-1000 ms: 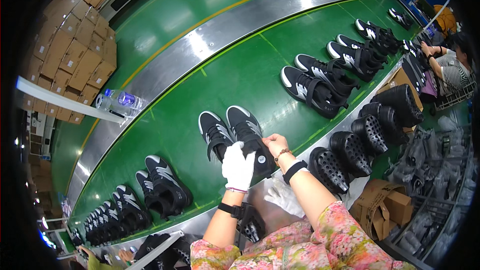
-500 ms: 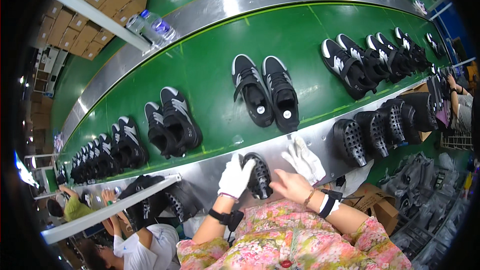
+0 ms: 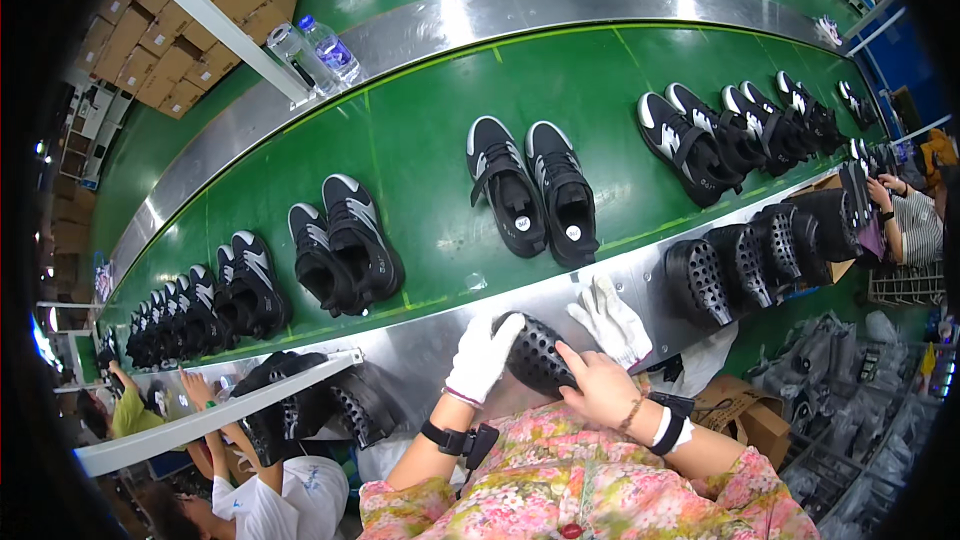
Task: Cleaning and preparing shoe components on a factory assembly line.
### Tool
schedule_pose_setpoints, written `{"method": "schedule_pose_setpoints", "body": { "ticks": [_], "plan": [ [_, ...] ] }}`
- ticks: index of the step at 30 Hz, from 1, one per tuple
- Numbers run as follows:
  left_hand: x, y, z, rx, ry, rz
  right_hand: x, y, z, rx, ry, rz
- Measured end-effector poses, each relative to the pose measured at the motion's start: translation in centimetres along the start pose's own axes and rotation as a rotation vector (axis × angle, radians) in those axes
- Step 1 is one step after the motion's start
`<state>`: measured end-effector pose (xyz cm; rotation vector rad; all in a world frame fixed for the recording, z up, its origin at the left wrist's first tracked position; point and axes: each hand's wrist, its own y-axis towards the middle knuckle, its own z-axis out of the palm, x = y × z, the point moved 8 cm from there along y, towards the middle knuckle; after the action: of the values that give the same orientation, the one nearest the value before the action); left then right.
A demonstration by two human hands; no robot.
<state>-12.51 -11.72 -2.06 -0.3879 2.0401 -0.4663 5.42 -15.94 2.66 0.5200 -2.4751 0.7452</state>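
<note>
My left hand (image 3: 482, 357), in a white glove, grips the top of a black perforated shoe insert (image 3: 535, 353) held over the steel edge of the conveyor. My bare right hand (image 3: 600, 385) holds the same insert from below on its right side. A spare white glove (image 3: 611, 319) lies on the steel edge just right of my hands. On the green belt (image 3: 420, 130) straight ahead stands a pair of black and white sneakers (image 3: 532, 190), apart from my hands.
More sneaker pairs line the belt to the left (image 3: 345, 245) and right (image 3: 700, 145). Black perforated inserts (image 3: 745, 260) stand in a row at the right. Water bottles (image 3: 310, 50) sit on the far rail. Co-workers sit lower left (image 3: 270, 500) and far right (image 3: 905, 220).
The sneaker pair has travelled left along the belt. Both hands have come off the shoes, drawn back to the steel edge, and now hold a black perforated insert.
</note>
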Motion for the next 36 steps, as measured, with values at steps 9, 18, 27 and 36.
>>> {"method": "schedule_pose_setpoints", "body": {
  "ticks": [9,18,27,36],
  "plan": [
    [-1.2,6.0,0.7,-0.146,-0.623,0.096,-0.4,2.6,-6.6,-0.36,0.058,-0.008],
    [-12.6,13.0,-1.6,-0.418,0.724,0.831,-3.2,7.5,-14.3,-0.382,0.177,0.134],
    [-12.0,16.8,-2.3,-0.243,0.951,0.642,-0.4,17.3,-14.0,-0.064,-0.128,0.146],
    [-10.1,16.6,-5.3,-0.322,0.845,0.553,1.0,24.9,-6.1,-0.585,-0.288,0.052]
  ]
}}
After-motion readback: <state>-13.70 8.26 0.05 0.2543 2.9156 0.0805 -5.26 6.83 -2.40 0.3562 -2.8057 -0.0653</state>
